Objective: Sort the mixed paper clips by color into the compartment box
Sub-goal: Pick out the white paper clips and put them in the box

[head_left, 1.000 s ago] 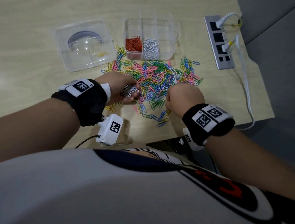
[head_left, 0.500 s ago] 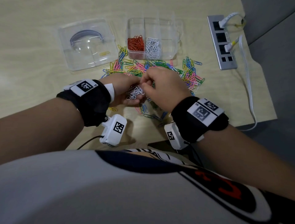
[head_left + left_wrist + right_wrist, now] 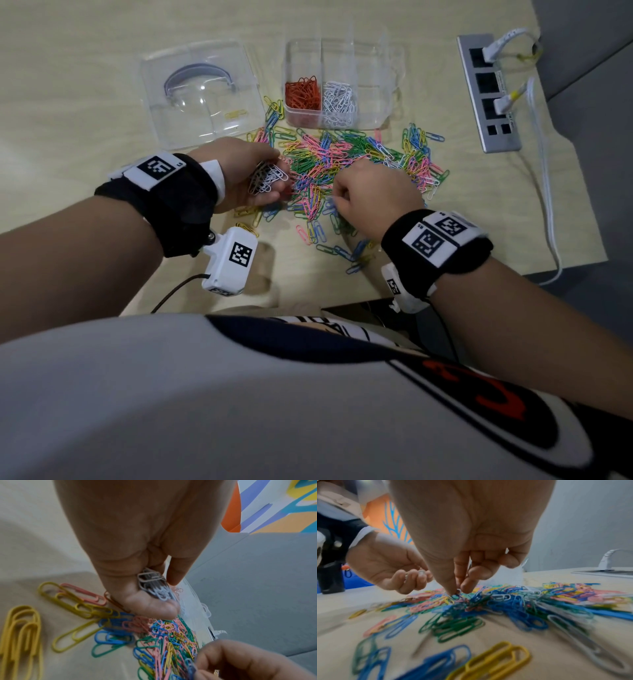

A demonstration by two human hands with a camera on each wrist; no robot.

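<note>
Pale wood-grain counter (image 3: 85, 85) seen from above, with grey floor beyond its right edge. Left hand (image 3: 239, 171), palm turned inward, has its fingers curled round a bundle of white paper clips (image 3: 267, 176); the left wrist view shows the same bundle (image 3: 154, 588) pressed between thumb and curled fingers. Right hand (image 3: 373, 195) is lowered over the pile of mixed paper clips (image 3: 359, 161), fingers bent downward; in the right wrist view its thumb and forefinger tips (image 3: 453, 588) close on a single pale clip (image 3: 458, 591) at the top of the pile, though its colour is too blurred to tell. The pile, of green, blue, pink, yellow and white clips, lies between the two hands and spreads ahead of and under the right hand. Ahead of both hands, just beyond the pile, stands the clear compartment box (image 3: 342, 68): orange clips (image 3: 303, 94) fill its near-left compartment, white clips (image 3: 339, 101) the one beside it. Ahead of the left hand lies the clear lid (image 3: 198, 92) with a grey handle. Well to the right of the right hand, a grey power strip (image 3: 488, 92) with white plugs and a white cable (image 3: 544, 192).
</note>
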